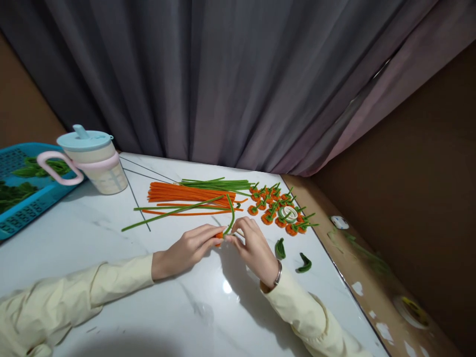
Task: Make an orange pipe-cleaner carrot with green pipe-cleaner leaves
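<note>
Between the fingertips of my left hand (197, 248) is a small orange pipe-cleaner piece (219, 236), mostly covered by the fingers. My right hand (251, 243) pinches at the base of a green pipe cleaner (232, 210) that curves upward from the orange piece. Just beyond the hands lies a thick bundle of orange pipe cleaners (189, 193), with green pipe cleaners (215, 184) behind it. A few loose green and orange ones lie in front of the bundle. Right of them sits a cluster of small orange pumpkins with green stems (269, 218).
A white tape roll (288, 213) rests among the pumpkins. Two dark green curled pieces (280, 249) lie beside my right wrist. At left stand a lidded cup (100, 168) and a blue basket (33, 203) with greenery. A grey curtain (223, 84) hangs behind the table.
</note>
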Action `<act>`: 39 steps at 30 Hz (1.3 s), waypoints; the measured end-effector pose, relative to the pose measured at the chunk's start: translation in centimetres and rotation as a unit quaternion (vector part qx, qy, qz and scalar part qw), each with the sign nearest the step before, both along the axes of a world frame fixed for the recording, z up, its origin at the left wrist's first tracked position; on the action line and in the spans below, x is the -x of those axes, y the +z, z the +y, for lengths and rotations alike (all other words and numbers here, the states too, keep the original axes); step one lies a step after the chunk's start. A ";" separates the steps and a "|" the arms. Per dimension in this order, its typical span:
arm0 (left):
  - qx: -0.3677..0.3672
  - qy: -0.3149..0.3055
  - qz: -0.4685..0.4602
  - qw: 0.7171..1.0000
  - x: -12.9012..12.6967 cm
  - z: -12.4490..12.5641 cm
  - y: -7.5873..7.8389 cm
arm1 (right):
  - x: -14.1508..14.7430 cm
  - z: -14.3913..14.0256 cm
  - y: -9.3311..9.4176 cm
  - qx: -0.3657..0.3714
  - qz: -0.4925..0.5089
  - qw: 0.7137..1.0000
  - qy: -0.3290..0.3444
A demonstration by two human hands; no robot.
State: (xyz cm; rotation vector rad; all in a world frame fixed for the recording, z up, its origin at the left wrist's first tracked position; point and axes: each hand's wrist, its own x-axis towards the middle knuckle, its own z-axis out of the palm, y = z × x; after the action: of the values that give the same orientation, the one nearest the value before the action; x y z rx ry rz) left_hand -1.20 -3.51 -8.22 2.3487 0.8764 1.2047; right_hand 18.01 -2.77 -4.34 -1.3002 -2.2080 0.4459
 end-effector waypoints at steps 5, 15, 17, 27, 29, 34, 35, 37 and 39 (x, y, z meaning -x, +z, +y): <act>-0.072 -0.008 0.007 0.997 0.1 0.0 -0.2 | -0.1 0.2 0.3 0.125 0.054 0.990 0.042; -0.088 0.042 0.013 0.995 -0.1 -0.6 -0.2 | 0.4 -0.8 0.8 0.155 0.089 0.983 0.043; -0.113 0.025 0.014 0.993 -0.2 -0.7 0.0 | 0.5 -0.9 0.8 0.165 0.078 0.982 0.039; -0.201 -0.045 0.070 0.976 0.1 -0.2 -0.3 | 0.8 -1.0 0.6 0.354 0.182 0.917 0.000; -0.208 -0.047 0.090 0.973 0.1 -0.3 -0.2 | 0.8 -1.1 0.7 0.339 0.168 0.926 0.002; -0.222 -0.037 0.100 0.969 0.0 -0.3 -0.1 | 0.9 -1.3 0.6 0.310 0.152 0.938 0.012; -0.226 -0.037 0.100 0.968 0.0 -0.3 -0.1 | 0.9 -1.2 0.6 0.329 0.168 0.929 0.014; -0.234 -0.038 0.103 0.966 0.1 -0.3 -0.1 | 1.0 -0.9 0.4 0.377 0.207 0.903 0.012; -0.241 -0.041 0.109 0.964 0.1 -0.3 -0.1 | 0.9 -0.6 0.5 0.418 0.233 0.878 0.010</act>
State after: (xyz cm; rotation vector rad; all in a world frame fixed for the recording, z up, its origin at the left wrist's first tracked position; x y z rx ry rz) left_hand -1.31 -3.79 -8.36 2.9182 0.5862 1.2507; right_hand 17.08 -3.36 -3.87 -1.3470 -1.6352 1.6634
